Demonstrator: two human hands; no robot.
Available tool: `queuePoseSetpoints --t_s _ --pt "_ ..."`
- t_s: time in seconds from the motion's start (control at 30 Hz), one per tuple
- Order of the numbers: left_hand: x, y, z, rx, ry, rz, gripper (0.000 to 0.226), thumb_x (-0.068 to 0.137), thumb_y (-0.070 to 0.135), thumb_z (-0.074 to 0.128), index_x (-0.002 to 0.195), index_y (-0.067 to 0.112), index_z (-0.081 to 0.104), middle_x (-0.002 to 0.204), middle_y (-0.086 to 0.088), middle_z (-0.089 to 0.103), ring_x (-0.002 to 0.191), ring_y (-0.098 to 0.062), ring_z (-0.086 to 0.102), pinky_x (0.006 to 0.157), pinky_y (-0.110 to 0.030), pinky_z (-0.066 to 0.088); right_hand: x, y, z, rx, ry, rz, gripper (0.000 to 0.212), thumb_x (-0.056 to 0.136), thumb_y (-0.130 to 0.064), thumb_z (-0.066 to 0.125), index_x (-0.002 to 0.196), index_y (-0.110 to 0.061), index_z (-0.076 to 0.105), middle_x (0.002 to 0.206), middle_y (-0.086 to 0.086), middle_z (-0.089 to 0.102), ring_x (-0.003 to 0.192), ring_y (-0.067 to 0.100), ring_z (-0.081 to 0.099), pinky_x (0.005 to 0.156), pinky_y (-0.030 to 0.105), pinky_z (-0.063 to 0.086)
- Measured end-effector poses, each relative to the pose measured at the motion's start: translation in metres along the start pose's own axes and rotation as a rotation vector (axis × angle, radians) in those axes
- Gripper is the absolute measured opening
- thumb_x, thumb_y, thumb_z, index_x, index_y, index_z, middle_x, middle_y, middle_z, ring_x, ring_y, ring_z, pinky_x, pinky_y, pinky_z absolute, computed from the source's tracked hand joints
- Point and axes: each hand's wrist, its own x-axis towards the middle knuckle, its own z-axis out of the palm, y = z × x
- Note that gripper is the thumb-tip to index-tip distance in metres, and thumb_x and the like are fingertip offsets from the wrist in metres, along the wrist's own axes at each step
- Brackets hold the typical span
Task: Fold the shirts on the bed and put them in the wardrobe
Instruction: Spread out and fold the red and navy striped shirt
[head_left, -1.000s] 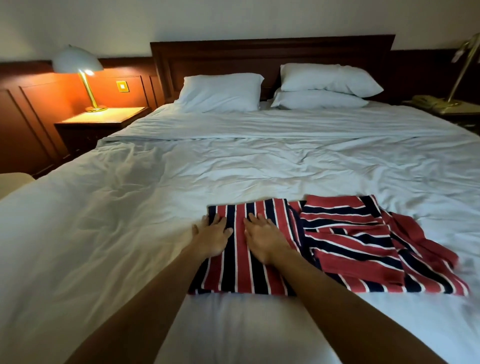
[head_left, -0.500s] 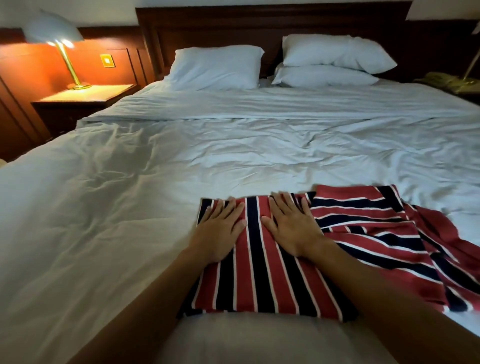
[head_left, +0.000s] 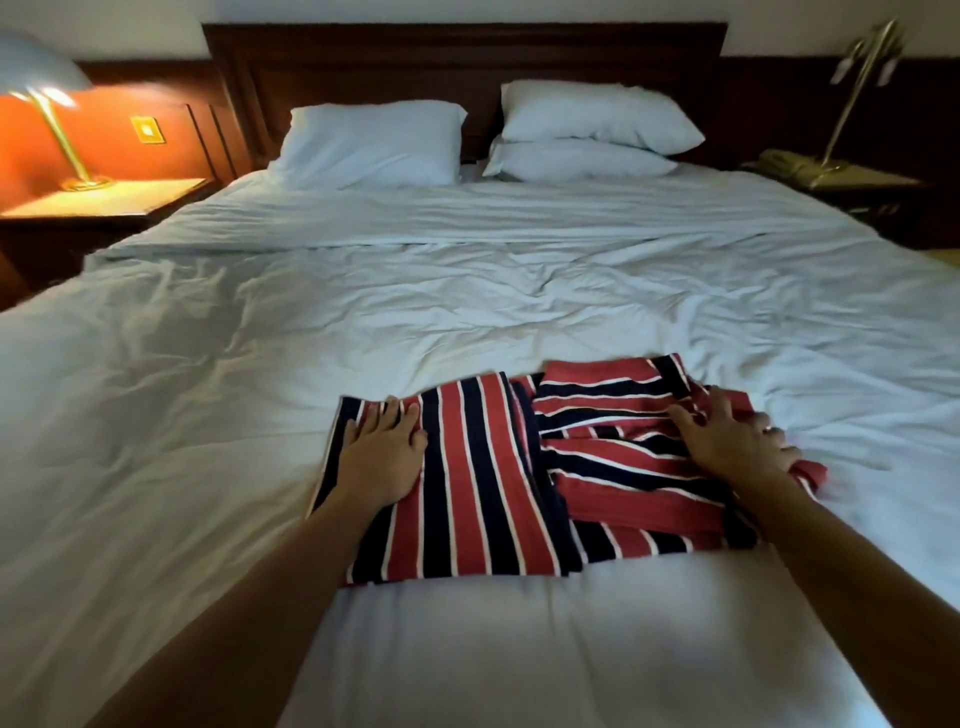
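— Where is the striped shirt (head_left: 483, 467)?
— On the white duvet (head_left: 467, 291), at the bed's six o'clock edge. It is half folded: a flat panel at its nine o'clock side, a rumpled heap at three.
— And the hands?
— Well apart. The left hand (head_left: 379, 457) lies flat on the panel, fingers straight. The right hand (head_left: 737, 447) rests on the heap, but its outer fingers are blurred, so I cannot tell whether they grasp cloth.
— Anything else?
— Pillows (head_left: 374, 143) at twelve, a lit lamp (head_left: 36, 67) at ten.
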Motion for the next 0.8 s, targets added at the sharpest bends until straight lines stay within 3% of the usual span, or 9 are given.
queuePoseSetpoints --t_s 0.17,0.3,0.4,0.5,0.7,0.8 --pt "-0.014 0.006 0.001 -0.025 0.062 -0.027 0.053 0.109 0.041 0.019 0.160 0.032 0.012 0.169 0.001 0.005 0.155 -0.021 0.003 0.124 -0.044 -0.001 0.000 0.000 0.006 0.123 -0.035 -0.041 0.088 0.078 -0.088 0.034 0.147 -0.033 0.032 0.140 0.024 0.048 0.129 0.043 0.046 0.107 0.056 0.032" --pt "-0.016 0.005 0.002 -0.051 0.077 -0.026 0.052 0.109 0.043 0.020 0.160 0.035 0.015 0.168 0.002 0.009 0.155 -0.020 0.006 0.124 -0.043 -0.001 -0.010 -0.015 0.007 0.288 0.014 -0.207 0.056 0.082 -0.068 0.059 0.122 -0.030 0.054 0.118 0.012 0.067 0.111 0.036 0.061 0.093 0.043 0.047" --pt "-0.015 0.001 0.004 -0.148 0.129 -0.022 0.048 0.108 0.043 0.024 0.156 0.037 0.028 0.166 0.005 0.021 0.153 -0.017 0.015 0.124 -0.041 0.001 -0.016 -0.021 0.009 0.260 0.072 -0.301 0.056 0.087 -0.058 0.061 0.135 -0.033 0.048 0.114 0.017 0.067 0.108 0.040 0.061 0.089 0.044 0.049" --pt "-0.015 -0.005 0.004 -0.348 0.218 -0.032 0.041 0.108 0.038 0.032 0.146 0.035 0.049 0.158 0.006 0.040 0.148 -0.012 0.030 0.124 -0.039 0.006 -0.006 -0.021 0.007 0.248 0.083 -0.351 0.046 0.089 -0.049 0.062 0.131 -0.031 0.054 0.113 0.017 0.067 0.104 0.040 0.062 0.087 0.045 0.052" --pt "-0.015 -0.008 0.004 -0.513 0.276 -0.017 0.036 0.108 0.032 0.039 0.132 0.028 0.065 0.145 0.003 0.055 0.140 -0.015 0.041 0.121 -0.038 0.012 0.004 -0.024 0.007 0.187 -0.089 -0.255 0.069 0.083 -0.064 0.062 0.140 -0.030 0.045 0.131 0.017 0.057 0.119 0.038 0.054 0.095 0.044 0.046" --pt "-0.015 -0.009 0.004 -0.578 0.319 -0.005 0.033 0.106 0.030 0.044 0.126 0.026 0.069 0.138 0.002 0.060 0.134 -0.017 0.048 0.122 -0.043 0.020 0.004 -0.025 0.008 0.258 -0.086 -0.290 0.056 0.085 -0.045 0.069 0.135 -0.024 0.053 0.125 0.015 0.063 0.114 0.036 0.058 0.093 0.041 0.047"
